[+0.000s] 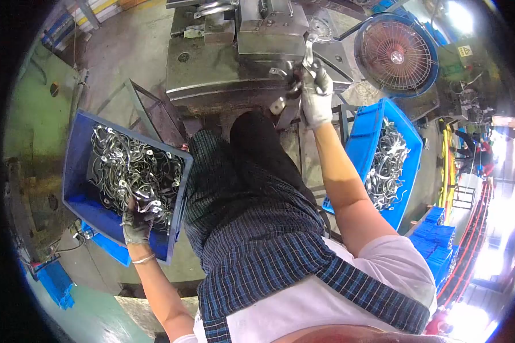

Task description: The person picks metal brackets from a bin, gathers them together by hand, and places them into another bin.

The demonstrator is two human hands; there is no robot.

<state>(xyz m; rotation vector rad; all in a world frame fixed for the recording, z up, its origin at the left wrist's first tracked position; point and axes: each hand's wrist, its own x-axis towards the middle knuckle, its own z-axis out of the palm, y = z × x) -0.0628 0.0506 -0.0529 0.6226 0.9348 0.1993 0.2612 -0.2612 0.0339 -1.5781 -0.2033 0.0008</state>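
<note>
My left hand (137,223), in a soiled glove, reaches into the dark blue bin (183,214) on the left. Its fingers are at the heap of curved metal parts (117,151), and their hold is too unclear to make out. At the front right of the metal press bed (212,80), my right hand (316,94), in a pale glove, is closed around a shiny metal part (309,50) that points upward. More metal pieces (277,106) show just left of that hand.
A light blue bin (357,140) on the right holds more curved metal parts (388,163). Behind it stands a round caged fan (396,56). Metal frame legs (149,108) rise beside the left bin. Blue stacked items (432,243) are at the lower right.
</note>
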